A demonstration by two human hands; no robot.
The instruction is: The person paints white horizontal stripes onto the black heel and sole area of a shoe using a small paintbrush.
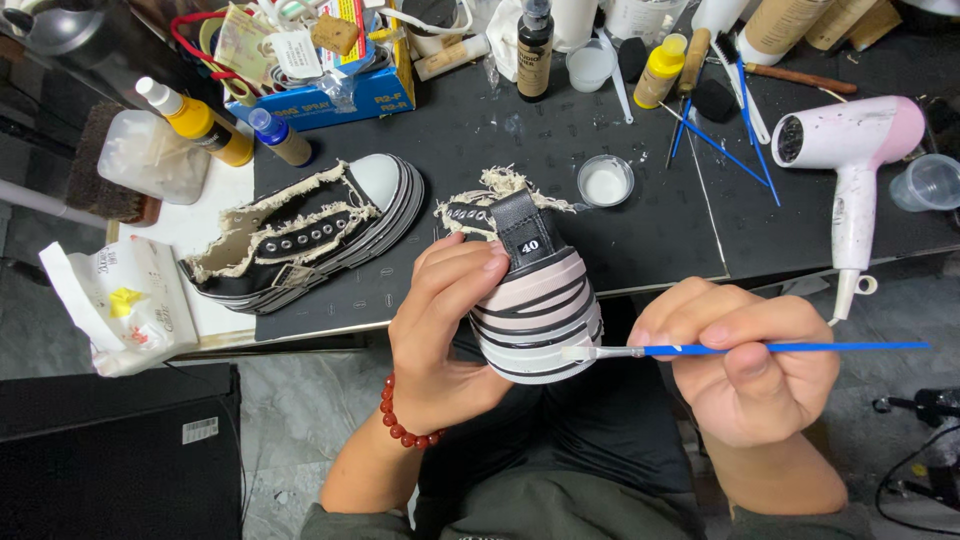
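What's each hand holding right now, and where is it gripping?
Left hand grips the striped sneaker by its side. Right hand pinches the blue swab mid-handle.

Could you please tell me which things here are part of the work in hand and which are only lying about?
In use:
- striped platform sneaker, in the left hand
- blue-handled swab, in the right hand, tip at the sole
- small cup of white liquid, possibly

Lying about:
- second sneaker
- pink hair dryer
- yellow bottles
- blue box
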